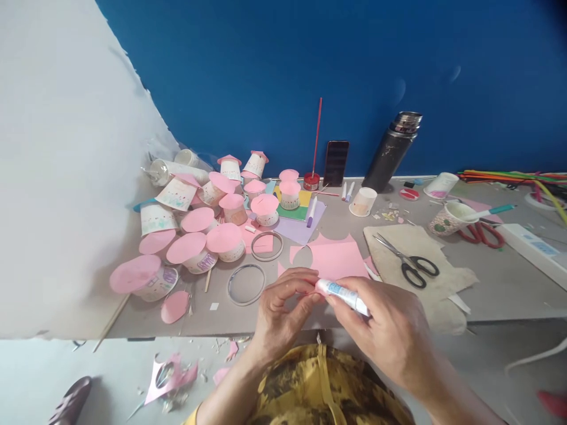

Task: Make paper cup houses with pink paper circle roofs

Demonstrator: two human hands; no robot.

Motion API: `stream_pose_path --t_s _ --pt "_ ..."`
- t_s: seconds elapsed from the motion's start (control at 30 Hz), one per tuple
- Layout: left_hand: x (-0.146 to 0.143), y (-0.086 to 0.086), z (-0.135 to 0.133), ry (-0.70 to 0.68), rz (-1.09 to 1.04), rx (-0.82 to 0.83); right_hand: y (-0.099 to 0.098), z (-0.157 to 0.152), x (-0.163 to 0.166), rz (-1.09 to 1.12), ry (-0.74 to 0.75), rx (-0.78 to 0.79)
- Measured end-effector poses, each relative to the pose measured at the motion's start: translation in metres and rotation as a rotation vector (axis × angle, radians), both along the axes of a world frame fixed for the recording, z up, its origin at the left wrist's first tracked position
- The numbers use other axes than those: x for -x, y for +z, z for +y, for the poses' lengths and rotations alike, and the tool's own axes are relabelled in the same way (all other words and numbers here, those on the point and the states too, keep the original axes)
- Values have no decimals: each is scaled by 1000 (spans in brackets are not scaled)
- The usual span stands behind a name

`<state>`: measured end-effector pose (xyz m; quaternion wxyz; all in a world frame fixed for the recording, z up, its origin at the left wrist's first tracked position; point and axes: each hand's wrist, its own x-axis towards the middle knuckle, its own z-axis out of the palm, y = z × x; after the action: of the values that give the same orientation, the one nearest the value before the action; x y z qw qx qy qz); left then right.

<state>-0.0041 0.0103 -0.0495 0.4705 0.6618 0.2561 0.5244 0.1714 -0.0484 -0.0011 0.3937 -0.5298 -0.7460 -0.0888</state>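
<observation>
While the right hand (385, 319)'s fingers grasp a tube (348, 297), the left hand (283, 313)'s fingers pinch something pink at its tip, mostly hidden. Tube: just nearer than the pink sheet (343, 260). Left of sheet: many cups (233, 252) already topped with discs (225, 237), one disc loose. Beyond sheet, rightward: a cup (364, 200), no disc yet. Well along, I judge.

The only view comes from the person's head, facing forward and down, so the left hand (287, 310) and right hand (390, 321) sit close, low in the middle. It takes in the whole depth of the table (505, 301), the blue wall (274, 71) behind and some floor (115, 369) below; toward the blurry right edge, depth is hard to judge.
</observation>
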Motion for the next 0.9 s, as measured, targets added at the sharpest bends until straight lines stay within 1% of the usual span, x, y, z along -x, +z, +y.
stream_pose_path --t_s 0.17,0.37,0.43,0.5,0.57,0.6,0.7,0.77,0.83,0.9 --pt "-2 4 -3 0 28 52 0 -2 1 -45 -45 22" --pt "-3 2 -6 33 31 101 -3 -2 6 -66 -108 -76" --pt "-4 2 -5 39 12 147 -5 0 5 -41 -118 -87" --pt "-4 4 -5 17 -7 217 -7 2 1 13 -144 -109" --pt "-4 5 -4 -15 -25 312 -7 3 -6 114 -170 -113" --pt "-4 5 -3 -31 -42 368 -6 2 -9 176 -167 -91" --pt "-4 3 -1 -57 -147 521 -6 -3 -17 366 -102 46" --pt "-5 0 0 -79 -208 580 -7 -6 -20 516 -78 138" --pt "-6 -2 1 -102 -244 614 -10 -6 -23 749 -63 240" --pt "-7 -2 1 -132 -273 654 -16 -2 -27 1020 -3 369"
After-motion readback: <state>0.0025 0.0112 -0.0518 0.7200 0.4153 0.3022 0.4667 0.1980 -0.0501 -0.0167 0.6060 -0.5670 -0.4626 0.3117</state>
